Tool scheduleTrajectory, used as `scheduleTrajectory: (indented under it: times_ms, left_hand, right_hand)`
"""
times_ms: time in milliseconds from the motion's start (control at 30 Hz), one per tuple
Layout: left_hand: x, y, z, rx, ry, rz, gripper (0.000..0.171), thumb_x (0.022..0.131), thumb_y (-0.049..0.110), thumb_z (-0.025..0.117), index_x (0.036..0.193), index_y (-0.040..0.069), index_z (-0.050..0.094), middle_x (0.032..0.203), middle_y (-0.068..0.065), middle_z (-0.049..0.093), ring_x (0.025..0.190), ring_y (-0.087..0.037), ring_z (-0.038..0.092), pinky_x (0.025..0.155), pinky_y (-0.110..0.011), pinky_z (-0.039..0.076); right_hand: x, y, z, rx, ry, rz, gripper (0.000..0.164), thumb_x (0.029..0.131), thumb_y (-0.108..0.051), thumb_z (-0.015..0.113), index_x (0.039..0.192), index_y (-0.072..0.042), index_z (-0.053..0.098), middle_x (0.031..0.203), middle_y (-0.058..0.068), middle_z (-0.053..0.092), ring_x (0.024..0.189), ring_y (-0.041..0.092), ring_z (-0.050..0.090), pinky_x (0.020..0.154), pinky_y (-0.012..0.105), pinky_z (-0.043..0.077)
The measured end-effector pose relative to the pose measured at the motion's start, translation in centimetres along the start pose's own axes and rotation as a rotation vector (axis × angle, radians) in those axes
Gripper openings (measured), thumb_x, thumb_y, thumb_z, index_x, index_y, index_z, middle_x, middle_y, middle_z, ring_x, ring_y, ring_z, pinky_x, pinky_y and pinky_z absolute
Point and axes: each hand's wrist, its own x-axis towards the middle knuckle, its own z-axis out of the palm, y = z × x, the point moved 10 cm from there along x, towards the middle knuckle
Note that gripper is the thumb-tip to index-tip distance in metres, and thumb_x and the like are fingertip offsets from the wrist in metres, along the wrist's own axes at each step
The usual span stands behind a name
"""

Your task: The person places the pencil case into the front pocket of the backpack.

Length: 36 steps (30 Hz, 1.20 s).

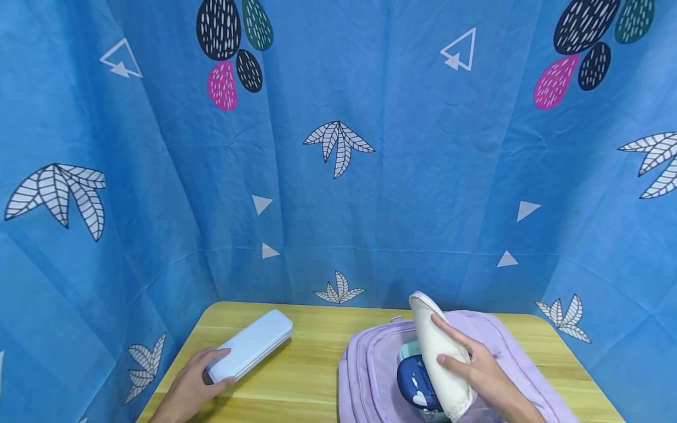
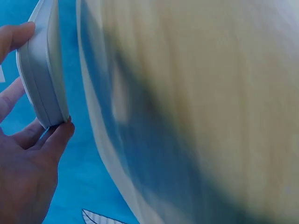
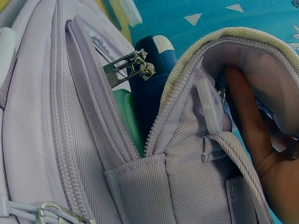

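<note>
My left hand (image 1: 193, 382) grips the near end of a long pale blue pencil case (image 1: 256, 341), thumb on one side and fingers on the other. In the left wrist view the pencil case (image 2: 44, 70) is seen edge-on, and a shadow falls on the tabletop. At the right lies a lilac backpack (image 1: 357, 364) with its front pocket unzipped. My right hand (image 1: 483, 370) holds that pocket's cream-coloured flap (image 1: 436, 352) pulled up. Inside the pocket sit a navy pouch (image 1: 415, 382) with a white heart and a mint green item (image 1: 409, 349), partly hidden by the pouch.
A yellow wood-grain table (image 1: 312, 364) carries the backpack. Blue patterned curtain (image 1: 338, 217) hangs behind the table and along both sides. Metal zipper pulls (image 3: 140, 65) hang at the pocket's opening, and a strap loop (image 3: 238, 158) lies beside my right hand.
</note>
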Motion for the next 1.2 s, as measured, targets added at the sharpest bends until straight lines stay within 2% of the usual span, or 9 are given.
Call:
scheduleTrajectory:
  times_ms: [300, 500, 700, 900, 1200]
  left_hand:
    - [-0.1, 3.0, 0.8, -0.021, -0.03, 0.058, 0.075, 0.087, 0.055, 0.09, 0.149, 0.02, 0.066, 0.161, -0.022, 0.051, 0.139, -0.044, 0.058, 0.109, -0.063, 0.053]
    - [-0.3, 5.2, 1.4, -0.079, -0.043, 0.119, 0.07, 0.086, 0.052, 0.091, 0.146, 0.024, 0.068, 0.161, -0.018, 0.053, 0.137, -0.039, 0.059, 0.105, -0.055, 0.055]
    - [-0.2, 6.9, 2.2, -0.092, -0.049, 0.157, 0.067, 0.084, 0.05, 0.093, 0.142, 0.026, 0.071, 0.16, -0.015, 0.056, 0.137, -0.036, 0.06, 0.103, -0.051, 0.055]
    - [0.0, 8.3, 3.3, -0.087, -0.059, 0.196, 0.064, 0.084, 0.05, 0.093, 0.14, 0.029, 0.071, 0.159, -0.013, 0.057, 0.14, -0.039, 0.059, 0.106, -0.054, 0.055]
    - [0.3, 10.3, 4.4, -0.095, -0.123, 0.222, 0.063, 0.086, 0.05, 0.091, 0.143, 0.033, 0.07, 0.162, -0.011, 0.054, 0.141, -0.039, 0.057, 0.107, -0.059, 0.053]
  right_hand:
    - [-0.1, -0.5, 1.4, 0.019, -0.018, -0.021, 0.068, 0.107, -0.018, 0.069, 0.169, -0.018, 0.042, 0.176, 0.024, 0.03, 0.131, -0.017, 0.046, 0.101, 0.018, 0.052]
    - [0.0, -0.5, 1.7, 0.006, -0.022, 0.012, 0.069, 0.107, -0.021, 0.07, 0.169, -0.022, 0.042, 0.176, 0.023, 0.032, 0.131, -0.018, 0.045, 0.102, 0.018, 0.052]
    - [0.0, -0.8, 2.5, 0.023, -0.036, -0.007, 0.068, 0.107, -0.019, 0.07, 0.169, -0.02, 0.042, 0.176, 0.023, 0.031, 0.132, -0.018, 0.045, 0.103, 0.018, 0.051]
    - [0.0, -1.1, 3.2, 0.037, -0.057, -0.024, 0.068, 0.107, -0.019, 0.069, 0.169, -0.021, 0.042, 0.177, 0.023, 0.031, 0.134, -0.018, 0.044, 0.105, 0.017, 0.049]
    - [0.2, -1.3, 3.9, 0.052, -0.077, -0.01, 0.068, 0.108, -0.021, 0.069, 0.169, -0.025, 0.042, 0.178, 0.02, 0.029, 0.135, -0.02, 0.042, 0.109, 0.017, 0.048]
